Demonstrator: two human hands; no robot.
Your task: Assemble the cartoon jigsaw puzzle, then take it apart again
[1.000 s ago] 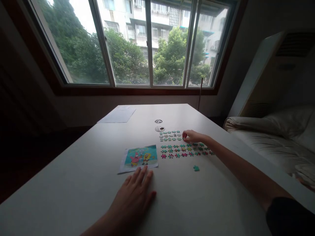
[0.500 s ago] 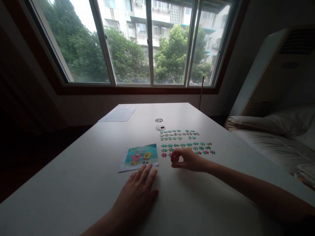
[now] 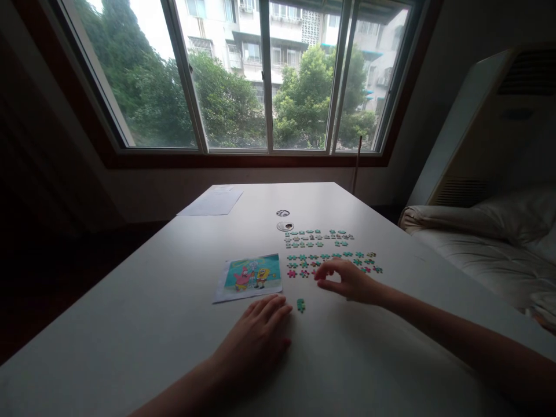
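Puzzle piece (image 3: 301, 305), green and knobbly-edged, lies flat on the white table (image 3: 152, 336) between my hands, just off my left fingertips; it is too small to tell whether more than one is joined there. My left hand (image 3: 260, 321) rests palm down, its fingers nearly straight and lying close together, near the lower edge of the print (image 3: 254, 275), a glossy-looking cartoon picture on pale, slightly wavy paper. My right hand (image 3: 343, 281) hovers over the near rows of the other pieces (image 3: 325, 255), loosely curled, with thumb and forefinger parted in a rounded arch. Those pieces, small, tabbed and notched, lie in tidy rows: mostly green, with pink ones nearest me and paler, greyish ones farther off, and a wider gap splits the rows into two bands. Beyond them sit two flat discs (image 3: 285, 226), and at the table's far left lies a smooth white sheet (image 3: 211, 202). Past the table, a thin stick (image 3: 357, 165) stands upright before the window (image 3: 268, 75), whose glass panes sit inside a dark reddish surround. To the right are a creased, softly shiny sofa (image 3: 438, 217) and a tall unit (image 3: 469, 116) with slatted grilles.
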